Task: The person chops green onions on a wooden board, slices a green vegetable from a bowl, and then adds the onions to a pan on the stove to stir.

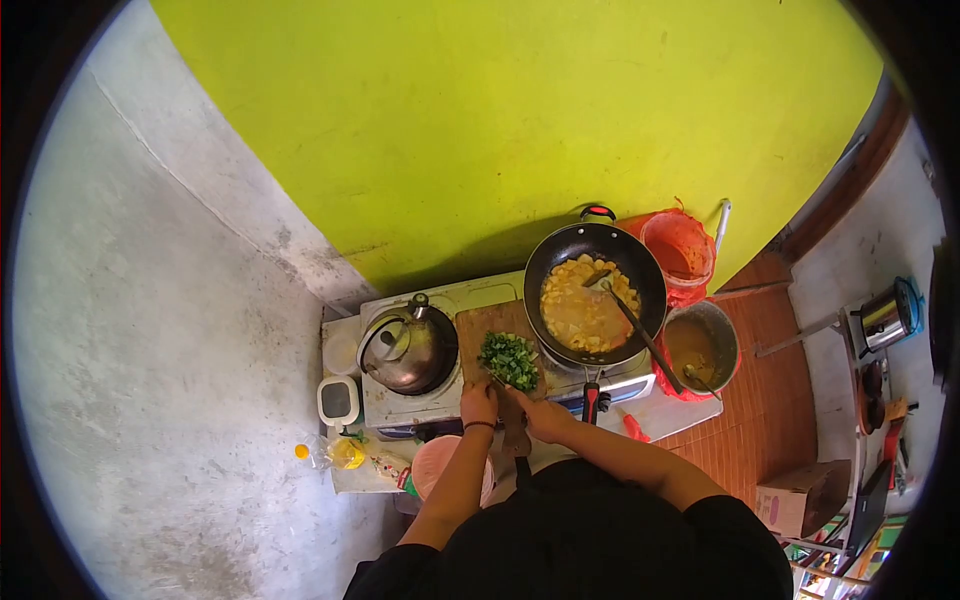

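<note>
A wooden cutting board (pixel 480 326) lies across the stove, its handle pointing towards my body. Chopped green leaves (pixel 509 360) are heaped on it. My left hand (pixel 479 403) is closed at the board's near left corner; what its fingers hold, if anything, is hidden. Beside it, my right hand (pixel 543 417) is closed at the near right edge, just below the greens. A thin dark strip between the hands looks like a knife (pixel 496 379), coming from the right hand, though most of it is covered.
Right of the board, a black wok (pixel 645 262) holds yellowish food and a spatula (pixel 640 325). A metal kettle (pixel 408 352) stands left. A pot of brownish liquid (pixel 735 345), a red bucket (pixel 678 245), an oil bottle (pixel 345 453) and a pink container (pixel 440 465) surround the stove (pixel 485 282).
</note>
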`<move>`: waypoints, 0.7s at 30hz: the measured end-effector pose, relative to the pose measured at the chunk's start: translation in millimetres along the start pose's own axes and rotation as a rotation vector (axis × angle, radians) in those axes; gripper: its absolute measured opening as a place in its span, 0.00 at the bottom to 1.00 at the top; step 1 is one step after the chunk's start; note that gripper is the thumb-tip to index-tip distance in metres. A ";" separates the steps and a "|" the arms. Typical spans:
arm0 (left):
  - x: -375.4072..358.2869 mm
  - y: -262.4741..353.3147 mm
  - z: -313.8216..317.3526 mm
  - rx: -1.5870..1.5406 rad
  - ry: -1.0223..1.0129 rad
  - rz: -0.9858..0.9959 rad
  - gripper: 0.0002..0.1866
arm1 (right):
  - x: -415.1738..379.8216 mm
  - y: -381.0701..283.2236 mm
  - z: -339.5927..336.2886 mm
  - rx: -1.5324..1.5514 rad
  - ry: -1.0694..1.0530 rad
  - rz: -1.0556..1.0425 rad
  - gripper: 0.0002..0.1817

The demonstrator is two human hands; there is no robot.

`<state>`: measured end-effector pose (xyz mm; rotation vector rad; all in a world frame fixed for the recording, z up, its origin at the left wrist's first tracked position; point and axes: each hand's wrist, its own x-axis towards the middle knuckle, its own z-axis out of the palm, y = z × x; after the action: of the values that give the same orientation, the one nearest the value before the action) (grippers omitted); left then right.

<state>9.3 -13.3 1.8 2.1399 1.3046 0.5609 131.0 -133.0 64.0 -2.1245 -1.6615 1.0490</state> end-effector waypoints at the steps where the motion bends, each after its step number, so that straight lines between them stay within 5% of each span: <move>1: -0.2 -0.4 0.4 -0.010 0.005 0.005 0.10 | 0.9 0.9 0.7 -0.005 0.001 -0.001 0.41; 12: -1.5 -4.2 2.0 0.005 -0.059 -0.002 0.10 | 26.3 -4.0 5.3 -0.206 -0.047 0.022 0.45; 15: -5.6 -1.9 -1.2 0.022 -0.065 0.010 0.11 | 29.8 -1.8 17.3 -0.345 0.081 -0.011 0.45; 21: -11.8 -7.1 -5.5 0.061 -0.038 0.038 0.11 | 22.7 -6.5 -0.1 0.037 -0.045 0.069 0.41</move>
<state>-3.9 -19.9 0.6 2.2177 1.2781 0.4989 128.4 -110.1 59.2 -2.1644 -1.5853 1.1471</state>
